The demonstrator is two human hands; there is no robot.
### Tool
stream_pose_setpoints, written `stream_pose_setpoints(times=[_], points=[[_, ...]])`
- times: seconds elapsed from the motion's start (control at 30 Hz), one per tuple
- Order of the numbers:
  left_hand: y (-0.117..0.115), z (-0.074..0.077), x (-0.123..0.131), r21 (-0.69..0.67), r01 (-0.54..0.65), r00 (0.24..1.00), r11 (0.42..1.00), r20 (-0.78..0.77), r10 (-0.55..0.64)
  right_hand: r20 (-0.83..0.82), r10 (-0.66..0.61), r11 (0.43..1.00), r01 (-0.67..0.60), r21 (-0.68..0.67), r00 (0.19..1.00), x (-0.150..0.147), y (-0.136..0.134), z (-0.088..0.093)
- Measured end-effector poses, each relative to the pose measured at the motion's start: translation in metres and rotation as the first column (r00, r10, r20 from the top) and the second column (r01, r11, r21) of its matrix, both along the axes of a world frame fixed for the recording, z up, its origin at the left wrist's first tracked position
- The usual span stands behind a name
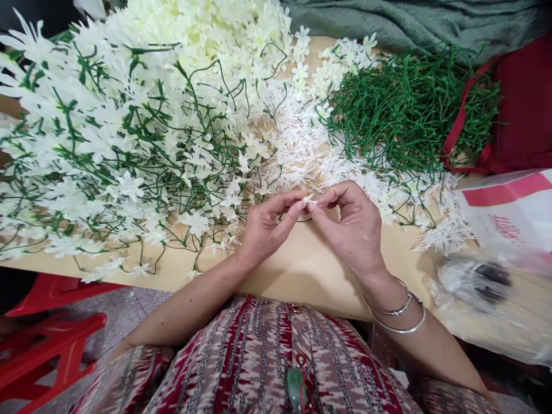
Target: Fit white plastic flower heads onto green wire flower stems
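Observation:
My left hand and my right hand meet fingertip to fingertip over the tan table. Both pinch one small white artificial flower piece between thumb and fingers. A thin green stem curves just under the fingers; I cannot tell whether either hand grips it. Two silver bangles ring my right wrist. Loose white spiky flower centres lie just beyond the hands.
A big heap of assembled cream flowers on green stems fills the left and back. A pile of bare green stems lies at the right back. A red bag, clear plastic bags and red stools surround the table.

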State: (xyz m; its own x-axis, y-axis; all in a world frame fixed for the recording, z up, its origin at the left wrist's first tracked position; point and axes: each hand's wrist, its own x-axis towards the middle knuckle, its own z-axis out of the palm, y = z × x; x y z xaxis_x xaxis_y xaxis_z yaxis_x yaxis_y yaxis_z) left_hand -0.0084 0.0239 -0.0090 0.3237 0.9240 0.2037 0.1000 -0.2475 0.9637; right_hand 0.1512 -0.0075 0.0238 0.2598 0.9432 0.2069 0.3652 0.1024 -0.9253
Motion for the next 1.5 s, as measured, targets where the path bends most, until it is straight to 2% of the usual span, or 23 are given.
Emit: stream_pose_setpoints(times=[0.13, 0.23, 0.33, 0.43, 0.5, 0.6, 0.67, 0.77, 0.93, 1.07, 1.2, 1.33, 1.5], points=[[-0.001, 0.001, 0.001, 0.153, -0.023, 0.995, 0.988, -0.089, 0.037, -0.015, -0.035, 0.999, 0.036, 0.027, 0.999, -0.002, 0.000, 0.001], [-0.001, 0.002, 0.001, 0.309, -0.010, 0.984, 0.951, -0.167, 0.065, -0.018, -0.068, 0.997, 0.068, 0.034, 0.998, -0.003, 0.000, 0.000], [0.001, 0.003, 0.000, 0.400, 0.018, 0.973, 0.917, -0.219, 0.076, -0.086, -0.044, 0.999, 0.044, -0.001, 0.995, -0.003, 0.001, -0.002], [0.000, 0.003, 0.001, 0.429, 0.048, 0.961, 0.902, -0.267, 0.076, -0.197, 0.003, 0.998, -0.016, -0.062, 0.980, -0.002, 0.002, -0.005], [-0.001, 0.004, 0.002, 0.407, 0.051, 0.958, 0.912, -0.279, 0.071, -0.243, 0.024, 0.996, -0.045, -0.079, 0.970, -0.002, 0.002, -0.005], [-0.002, 0.005, 0.004, 0.350, 0.009, 0.963, 0.937, -0.254, 0.085, -0.244, 0.000, 0.997, -0.018, -0.074, 0.970, -0.003, 0.002, -0.004], [-0.002, 0.004, 0.004, 0.362, 0.002, 0.965, 0.932, -0.245, 0.093, -0.243, -0.012, 0.997, -0.007, -0.078, 0.970, -0.002, 0.002, -0.004], [-0.001, 0.002, 0.001, 0.455, 0.029, 0.948, 0.890, -0.294, 0.119, -0.256, -0.004, 0.995, -0.023, -0.101, 0.967, 0.000, 0.002, -0.004], [0.001, 0.000, -0.003, 0.599, 0.074, 0.880, 0.797, -0.415, 0.230, -0.226, 0.058, 0.986, -0.092, -0.141, 0.972, 0.008, 0.003, -0.002], [0.001, 0.000, -0.001, 0.656, 0.052, 0.876, 0.753, -0.392, 0.281, -0.172, 0.062, 0.987, -0.085, -0.134, 0.983, 0.013, 0.003, -0.002], [0.001, 0.000, 0.001, 0.670, 0.033, 0.891, 0.742, -0.355, 0.281, -0.147, 0.094, 0.994, -0.101, -0.039, 0.985, 0.015, 0.004, -0.004], [0.000, 0.000, 0.000, 0.665, 0.052, 0.898, 0.745, -0.358, 0.257, -0.302, 0.188, 0.982, -0.186, 0.036, 0.935, 0.013, 0.006, -0.008], [-0.003, 0.000, 0.003, 0.568, -0.022, 0.947, 0.823, -0.252, 0.200, -0.369, 0.165, 0.986, -0.142, 0.089, 0.915, 0.011, 0.007, -0.009]])
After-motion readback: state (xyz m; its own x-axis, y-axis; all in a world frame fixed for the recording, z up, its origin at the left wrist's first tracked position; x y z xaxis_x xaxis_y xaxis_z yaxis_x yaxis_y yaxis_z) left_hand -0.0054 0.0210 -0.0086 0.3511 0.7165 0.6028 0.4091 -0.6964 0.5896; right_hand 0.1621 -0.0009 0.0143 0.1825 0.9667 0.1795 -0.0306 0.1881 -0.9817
